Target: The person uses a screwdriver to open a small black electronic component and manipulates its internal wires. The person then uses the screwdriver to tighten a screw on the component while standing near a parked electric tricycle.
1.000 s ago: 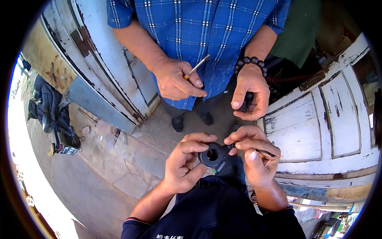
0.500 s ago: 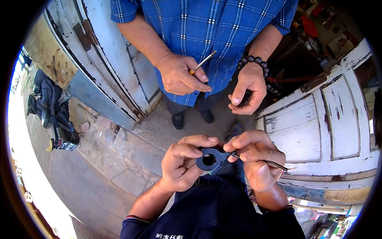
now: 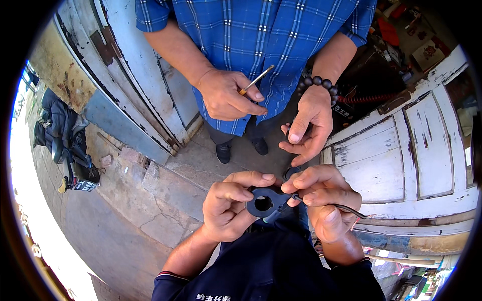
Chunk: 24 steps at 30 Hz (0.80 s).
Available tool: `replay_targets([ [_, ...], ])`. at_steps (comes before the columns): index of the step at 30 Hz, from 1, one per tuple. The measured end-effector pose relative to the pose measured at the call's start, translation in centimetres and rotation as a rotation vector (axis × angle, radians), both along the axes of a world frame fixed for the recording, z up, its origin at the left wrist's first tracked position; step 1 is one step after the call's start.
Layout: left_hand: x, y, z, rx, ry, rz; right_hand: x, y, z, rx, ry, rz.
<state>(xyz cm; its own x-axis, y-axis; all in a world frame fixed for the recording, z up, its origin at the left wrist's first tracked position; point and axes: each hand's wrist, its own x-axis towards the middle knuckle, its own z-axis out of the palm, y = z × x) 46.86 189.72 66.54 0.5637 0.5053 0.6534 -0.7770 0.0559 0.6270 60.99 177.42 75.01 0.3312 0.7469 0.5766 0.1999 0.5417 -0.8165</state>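
Note:
My left hand (image 3: 228, 208) grips a small black plastic part with a round hole (image 3: 264, 201) in front of my chest. My right hand (image 3: 324, 200) pinches the right side of the same part, and a thin black wire (image 3: 346, 208) runs from it across my right fingers. Facing me stands a person in a blue checked shirt (image 3: 261, 35). One of that person's hands (image 3: 228, 95) holds a thin stick-like tool (image 3: 256, 80). The other hand (image 3: 306, 128), with a dark bead bracelet (image 3: 316, 83) on its wrist, is cupped just above my right hand.
Weathered white wooden doors stand at the left (image 3: 125, 75) and right (image 3: 401, 145). A cracked concrete floor (image 3: 125, 210) lies below. A parked scooter (image 3: 70, 145) stands at far left. Red cable and clutter (image 3: 366, 98) lie behind the right door.
My hands have drawn closer together around the black part and turned it slightly. The other person's cupped hand has come lower, nearer my right hand.

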Motion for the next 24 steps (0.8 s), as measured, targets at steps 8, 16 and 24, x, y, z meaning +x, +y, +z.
replay_targets([
  [8, -0.1, -0.3, 0.4, 0.021, 0.016, 0.016, -0.1, -0.3, 0.1, -0.001, 0.061, 0.004],
  [16, -1.2, -0.3, -2.1, -0.168, 0.122, -0.120, 0.1, -0.8, -1.2, -0.202, 0.241, -0.178],
  [24, -4.3, -0.7, -3.0, -0.328, 0.286, -0.226, -1.5, -1.8, -2.0, -0.264, 0.334, -0.214],
])
